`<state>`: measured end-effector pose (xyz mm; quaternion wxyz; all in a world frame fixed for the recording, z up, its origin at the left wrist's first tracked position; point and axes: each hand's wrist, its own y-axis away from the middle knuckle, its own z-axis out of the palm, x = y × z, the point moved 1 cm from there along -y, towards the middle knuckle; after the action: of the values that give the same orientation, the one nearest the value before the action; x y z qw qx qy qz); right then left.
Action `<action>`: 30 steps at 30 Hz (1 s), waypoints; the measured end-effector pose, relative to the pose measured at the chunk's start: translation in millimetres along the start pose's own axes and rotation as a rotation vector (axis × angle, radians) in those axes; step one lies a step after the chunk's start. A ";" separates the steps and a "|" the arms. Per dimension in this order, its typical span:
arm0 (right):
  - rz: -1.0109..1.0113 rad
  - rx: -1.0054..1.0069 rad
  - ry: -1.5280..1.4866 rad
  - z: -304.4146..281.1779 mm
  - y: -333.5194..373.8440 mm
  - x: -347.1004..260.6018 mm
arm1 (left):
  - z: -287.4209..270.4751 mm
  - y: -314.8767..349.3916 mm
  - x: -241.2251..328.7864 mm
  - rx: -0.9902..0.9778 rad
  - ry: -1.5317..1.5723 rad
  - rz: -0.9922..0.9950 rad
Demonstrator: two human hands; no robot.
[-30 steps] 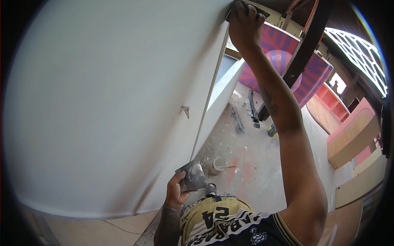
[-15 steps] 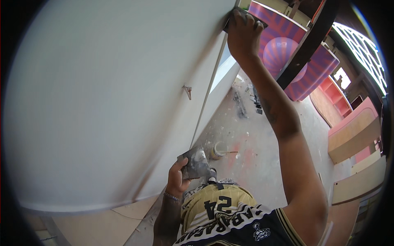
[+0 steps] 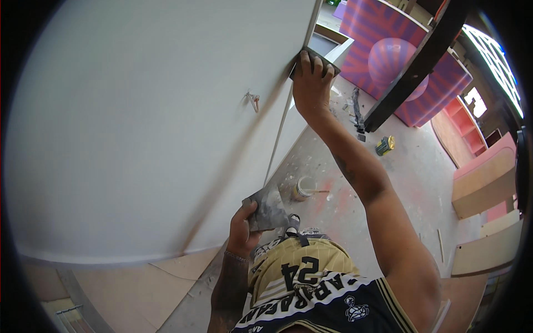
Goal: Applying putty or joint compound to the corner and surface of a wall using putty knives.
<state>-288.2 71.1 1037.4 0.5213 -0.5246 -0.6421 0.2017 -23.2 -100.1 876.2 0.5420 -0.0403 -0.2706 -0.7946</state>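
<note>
Against the smooth white panel (image 3: 139,122), right hand (image 3: 310,83) fingers press a dark sanding pad (image 3: 312,60), left hand (image 3: 244,227) pinching a smeared metal scraper (image 3: 267,208) below, near a tub (image 3: 303,187).

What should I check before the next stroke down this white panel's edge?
1. Right hand presses the dark scraper blade at the white panel edge: ok.
2. Left hand has a grip on the smeared metal plate: ok.
3. Filler left on that plate: cannot tell.
4. Small fitting sticks out of the panel face, left of the edge: ok.
5. Open tub on the floor, beside the panel's foot: ok.
6. Blade angle on the edge: cannot tell.
</note>
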 end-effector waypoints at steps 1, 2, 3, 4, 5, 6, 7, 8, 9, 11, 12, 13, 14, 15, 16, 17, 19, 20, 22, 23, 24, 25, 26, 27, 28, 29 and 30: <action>-0.008 -0.020 0.001 2.0 6.7 -5.5 | -0.4 -0.4 -1.5 0.008 0.003 0.023; -0.015 -0.039 0.002 4.1 13.1 -10.0 | -0.2 -1.1 -2.7 0.016 0.005 0.047; -0.028 -0.050 0.004 6.4 19.0 -13.6 | 1.0 -1.4 -2.7 0.026 0.006 0.051; -0.031 -0.055 -0.005 9.0 26.7 -16.5 | 2.5 -1.5 -3.8 0.061 -0.001 0.052; -0.035 -0.111 -0.041 12.4 34.3 -18.7 | 4.2 -2.8 -5.7 0.095 -0.009 0.053; -0.039 -0.167 -0.076 16.0 42.5 -18.4 | 6.5 -5.6 -8.9 0.105 -0.008 0.053; -0.036 -0.205 -0.230 9.6 53.0 -22.2 | 5.7 -5.3 -11.3 0.105 0.015 0.087; -0.069 -0.499 -0.388 -1.6 60.7 -24.8 | 3.3 -4.6 -12.9 0.110 0.039 0.129; -0.078 -0.552 -0.575 -14.6 74.4 -23.4 | 1.1 -3.5 -14.7 0.115 0.048 0.139; -0.099 -0.554 -0.992 -45.1 108.8 -13.0 | -6.0 -0.8 -22.1 0.128 0.117 0.151; -0.109 -0.501 -1.221 -58.9 127.6 -5.1 | -8.2 -4.4 -26.1 0.115 0.176 0.148; -0.146 -0.485 -1.476 -72.3 148.7 1.9 | -14.6 -7.9 -30.2 0.135 0.191 0.169; -0.177 -0.470 -1.729 -84.9 169.7 8.4 | -22.3 -13.0 -35.6 0.114 0.273 0.116; -0.199 -0.468 -1.823 -95.1 188.1 12.8 | -26.5 -18.3 -41.4 0.092 0.354 0.065; -0.216 -0.470 -1.918 -103.7 203.6 16.6 | -23.1 -20.4 -44.7 0.115 0.368 0.079; -0.224 -0.466 -1.949 -111.1 214.8 16.9 | -13.8 -21.3 -44.3 0.132 0.370 0.057; -0.220 -0.533 -1.951 -112.6 249.3 17.8 | -16.5 -28.1 -52.3 0.021 0.331 -0.027; -0.223 -0.558 -1.969 -102.9 272.4 32.4 | -3.5 -29.1 -68.0 0.045 0.347 -0.022; -0.129 -0.702 -1.840 -74.5 315.3 79.6 | 24.0 -32.5 -101.1 0.148 0.064 0.090; -0.116 -0.825 -1.790 -56.5 334.8 105.7 | 31.2 -33.7 -114.7 0.125 0.120 0.086; -0.103 -0.948 -1.735 -43.2 354.8 131.5 | 41.0 -33.9 -134.7 0.145 0.119 0.090; 0.328 -1.136 -1.914 -37.8 375.0 153.7 | 54.8 -37.7 -154.6 0.193 0.016 0.307; 0.793 -1.307 -2.039 -37.3 384.4 167.4 | 66.9 -40.5 -171.0 0.239 -0.092 0.527; 0.791 -1.322 -2.052 -36.6 390.5 179.5 | 77.6 -38.0 -185.4 0.214 -0.427 0.663; 1.335 -1.454 -2.191 -45.4 382.7 195.2 | 80.9 -29.1 -203.7 0.326 -0.833 0.747; 1.947 -1.537 -2.220 -52.9 380.7 208.9 | 95.6 -33.7 -217.0 0.123 -0.961 1.012; 2.053 -1.618 -2.333 -47.9 400.3 212.4 | 107.5 -37.7 -227.5 -0.090 -1.084 1.270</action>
<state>-40.5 392.5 830.0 0.8691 0.3803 0.0150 -0.3160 11.9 151.8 871.6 0.6792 -0.5836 -0.3876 -0.2188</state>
